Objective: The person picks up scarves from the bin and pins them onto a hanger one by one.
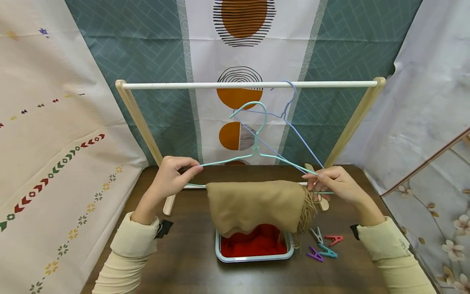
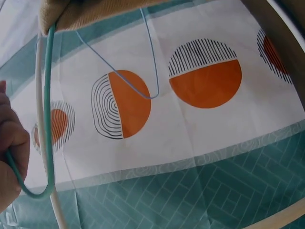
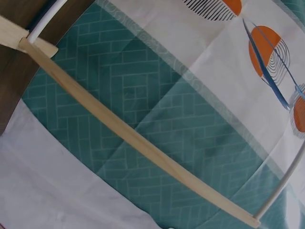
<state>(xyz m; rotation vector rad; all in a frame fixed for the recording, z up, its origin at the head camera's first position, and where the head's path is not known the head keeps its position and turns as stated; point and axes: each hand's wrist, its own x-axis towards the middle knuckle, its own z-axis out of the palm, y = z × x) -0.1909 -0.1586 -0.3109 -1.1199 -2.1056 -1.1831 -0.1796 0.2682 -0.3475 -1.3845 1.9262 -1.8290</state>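
Note:
A mint-green clothes hanger (image 1: 256,141) is held up in front of the rack, hook upward. My left hand (image 1: 174,175) pinches its left shoulder between thumb and fingers. At the other shoulder, my right hand (image 1: 338,183) grips the hanger near its end. A tan scarf (image 1: 253,204) with a fringed right end hangs folded over the hanger's lower bar. In the left wrist view the green bar (image 2: 48,119) runs into the tan cloth (image 2: 95,12). Behind it, a blue hanger (image 1: 301,139) hangs from the rack's white rail (image 1: 176,85). The right wrist view does not show my right hand.
Below the scarf stands a light-rimmed basket (image 1: 253,259) with red cloth (image 1: 253,245) inside. Several clothespins, among them a purple one (image 1: 315,254) and a red one (image 1: 335,240), lie to its right. Wooden rack posts (image 1: 139,116) rise on both sides.

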